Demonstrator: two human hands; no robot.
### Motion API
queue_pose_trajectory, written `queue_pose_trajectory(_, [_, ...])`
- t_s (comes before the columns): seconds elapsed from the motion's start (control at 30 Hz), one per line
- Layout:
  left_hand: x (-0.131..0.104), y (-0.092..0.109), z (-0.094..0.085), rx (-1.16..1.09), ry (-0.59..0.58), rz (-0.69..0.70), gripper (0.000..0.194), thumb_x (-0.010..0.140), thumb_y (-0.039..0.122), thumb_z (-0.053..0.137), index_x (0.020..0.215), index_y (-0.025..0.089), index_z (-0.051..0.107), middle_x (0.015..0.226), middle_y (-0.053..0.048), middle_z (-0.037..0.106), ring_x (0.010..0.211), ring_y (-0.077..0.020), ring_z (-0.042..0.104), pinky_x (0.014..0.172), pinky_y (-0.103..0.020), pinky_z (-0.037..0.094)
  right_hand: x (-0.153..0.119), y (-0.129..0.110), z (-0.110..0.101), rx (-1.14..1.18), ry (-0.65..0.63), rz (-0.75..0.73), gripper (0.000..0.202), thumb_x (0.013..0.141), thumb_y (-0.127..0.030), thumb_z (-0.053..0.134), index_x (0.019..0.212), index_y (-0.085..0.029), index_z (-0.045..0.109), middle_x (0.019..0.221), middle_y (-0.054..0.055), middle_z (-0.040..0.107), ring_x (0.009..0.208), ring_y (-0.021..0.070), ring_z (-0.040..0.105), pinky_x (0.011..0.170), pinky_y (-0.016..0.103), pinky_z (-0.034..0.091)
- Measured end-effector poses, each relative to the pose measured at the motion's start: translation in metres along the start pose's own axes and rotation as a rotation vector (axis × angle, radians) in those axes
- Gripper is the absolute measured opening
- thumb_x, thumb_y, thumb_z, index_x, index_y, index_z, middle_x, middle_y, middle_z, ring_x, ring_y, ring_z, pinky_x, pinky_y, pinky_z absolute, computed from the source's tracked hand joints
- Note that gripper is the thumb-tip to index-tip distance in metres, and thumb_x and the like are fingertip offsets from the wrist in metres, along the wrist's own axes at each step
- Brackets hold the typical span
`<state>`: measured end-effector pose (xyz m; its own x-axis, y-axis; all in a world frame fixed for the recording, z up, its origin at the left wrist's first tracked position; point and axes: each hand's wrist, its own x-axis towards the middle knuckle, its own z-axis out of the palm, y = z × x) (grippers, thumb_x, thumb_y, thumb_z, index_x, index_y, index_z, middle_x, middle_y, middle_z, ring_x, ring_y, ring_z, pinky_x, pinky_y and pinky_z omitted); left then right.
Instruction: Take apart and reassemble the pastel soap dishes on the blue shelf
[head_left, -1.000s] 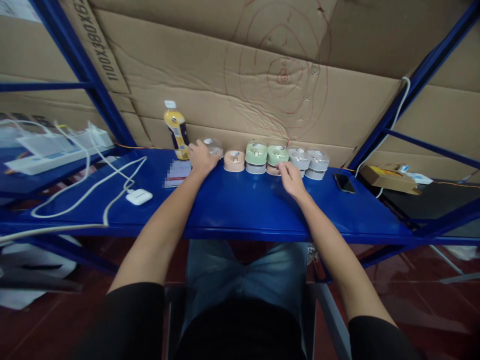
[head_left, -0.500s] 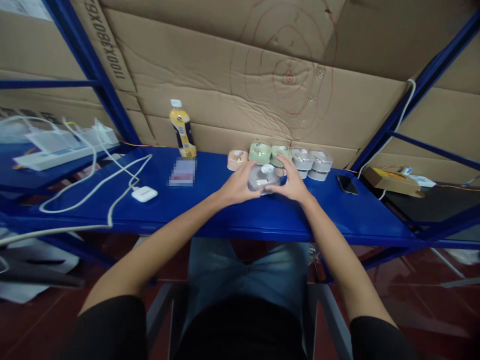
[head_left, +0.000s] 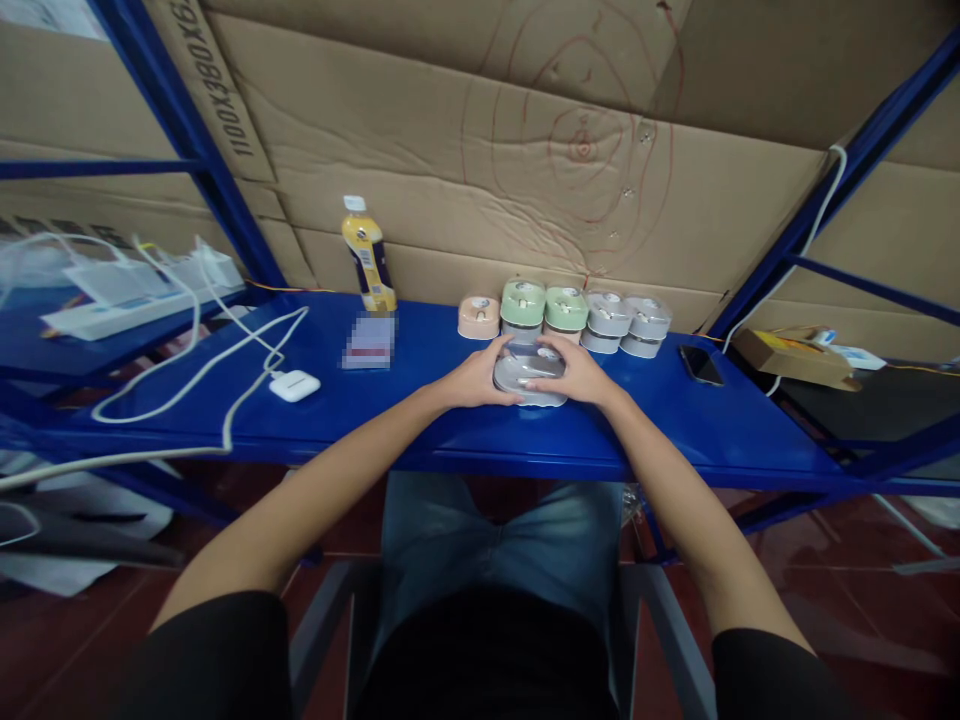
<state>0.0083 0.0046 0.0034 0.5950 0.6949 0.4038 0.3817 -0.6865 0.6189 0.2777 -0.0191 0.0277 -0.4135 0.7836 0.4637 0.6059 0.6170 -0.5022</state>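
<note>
A grey box with a clear lid (head_left: 529,372) is held between my two hands, low over the blue table near its middle. My left hand (head_left: 480,377) grips its left side, and my right hand (head_left: 581,372) grips the right side with the thumb across the front. Another grey layer shows beneath it. Just behind stand stacked boxes: a green one (head_left: 523,300) on a grey one, and a second green one (head_left: 566,308) on a pinkish one. To their left sits a single peach box (head_left: 478,317). Grey boxes (head_left: 609,313) are stacked in two piles on the right.
A yellow bottle (head_left: 367,255) stands at the back left, with a blurred packet (head_left: 370,340) before it. White earphone case (head_left: 294,386) and cables lie left. A phone (head_left: 701,365) and an open carton (head_left: 795,360) are at the right. Cardboard backs the blue table (head_left: 450,440).
My hands and the grey box have come down and slightly toward me, uncovering the lower boxes under the green ones. The view has shifted slightly.
</note>
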Motion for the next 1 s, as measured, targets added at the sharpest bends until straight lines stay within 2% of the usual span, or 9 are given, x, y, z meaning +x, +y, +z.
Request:
queue_pose_trajectory(0.1, [-0.001,0.002,-0.005,0.063,0.014,0.049,0.108,0.073,0.058,0.091,0.166,0.023,0.050,0.151,-0.020,0.066,0.143,-0.0463,0.063,0.124,-0.066,0.047,0.002,0.008,-0.007,0.009,0.121,0.069,0.095,0.073,-0.075,0.091,0.148,-0.022,0.067,0.148,0.020,0.071,0.134,0.0434,0.069,0.115,0.064,0.056])
queue_pose_trajectory(0.23, [-0.004,0.005,-0.010,0.150,-0.034,0.105,0.057,0.088,0.055,0.080,0.138,0.028,0.079,0.149,-0.014,0.065,0.145,-0.0415,0.061,0.129,-0.061,0.044,0.002,0.021,-0.017,0.043,0.254,0.104,0.096,0.080,-0.075,0.085,0.157,-0.023,0.059,0.156,0.021,0.065,0.139,0.0438,0.066,0.114,0.062,0.059])
queue_pose_trajectory(0.3, [-0.004,0.006,-0.010,0.171,-0.051,0.106,0.047,0.094,0.056,0.075,0.130,0.029,0.085,0.148,-0.013,0.064,0.144,-0.0406,0.061,0.129,-0.061,0.044,0.002,0.027,-0.021,0.038,0.288,0.109,0.096,0.082,-0.075,0.084,0.158,-0.024,0.057,0.156,0.020,0.064,0.140,0.0434,0.066,0.117,0.063,0.057])
queue_pose_trajectory(0.43, [-0.003,0.004,-0.010,0.186,-0.016,0.101,0.048,0.099,0.057,0.069,0.131,0.025,0.085,0.147,-0.016,0.063,0.143,-0.0405,0.060,0.129,-0.062,0.044,0.001,0.033,-0.022,0.032,0.298,0.137,0.096,0.078,-0.076,0.085,0.156,-0.025,0.061,0.150,0.017,0.069,0.140,0.0435,0.066,0.123,0.064,0.052])
queue_pose_trajectory(0.53, [0.001,-0.005,-0.016,0.191,0.118,0.036,0.047,0.102,0.056,0.065,0.132,0.023,0.083,0.142,-0.016,0.065,0.141,-0.0384,0.061,0.129,-0.060,0.044,0.002,0.032,-0.022,0.044,0.302,0.162,0.096,0.077,-0.078,0.085,0.155,-0.026,0.062,0.149,0.016,0.070,0.139,0.0439,0.066,0.122,0.065,0.052])
queue_pose_trajectory(0.67, [0.003,-0.021,-0.030,0.234,0.291,-0.150,0.043,0.100,0.053,0.067,0.122,0.020,0.085,0.129,-0.015,0.068,0.133,-0.0369,0.065,0.126,-0.059,0.048,0.001,0.028,-0.028,0.053,0.305,0.252,0.094,0.079,-0.082,0.079,0.151,-0.024,0.063,0.144,0.018,0.072,0.133,0.0439,0.069,0.117,0.065,0.055])
queue_pose_trajectory(0.73, [0.003,-0.027,-0.035,0.257,0.309,-0.196,0.041,0.097,0.053,0.070,0.116,0.020,0.085,0.124,-0.014,0.068,0.130,-0.0372,0.066,0.123,-0.059,0.050,0.000,0.027,-0.031,0.042,0.258,0.316,0.090,0.082,-0.083,0.076,0.147,-0.021,0.066,0.140,0.019,0.074,0.129,0.0437,0.071,0.115,0.065,0.055])
queue_pose_trajectory(0.87, [0.001,-0.026,-0.036,0.259,0.281,-0.179,0.038,0.094,0.052,0.075,0.112,0.020,0.085,0.126,-0.014,0.068,0.129,-0.0372,0.067,0.122,-0.058,0.051,-0.001,0.032,-0.033,0.014,0.156,0.372,0.086,0.078,-0.081,0.080,0.139,-0.020,0.071,0.134,0.019,0.076,0.123,0.0439,0.072,0.111,0.064,0.057])
queue_pose_trajectory(1.0, [0.000,-0.016,-0.031,0.205,0.246,-0.048,0.040,0.096,0.051,0.073,0.124,0.023,0.080,0.134,-0.013,0.071,0.133,-0.0354,0.067,0.124,-0.058,0.049,-0.001,0.036,-0.031,0.011,0.227,0.337,0.090,0.075,-0.080,0.084,0.141,-0.021,0.071,0.136,0.020,0.076,0.123,0.0439,0.072,0.111,0.065,0.057])
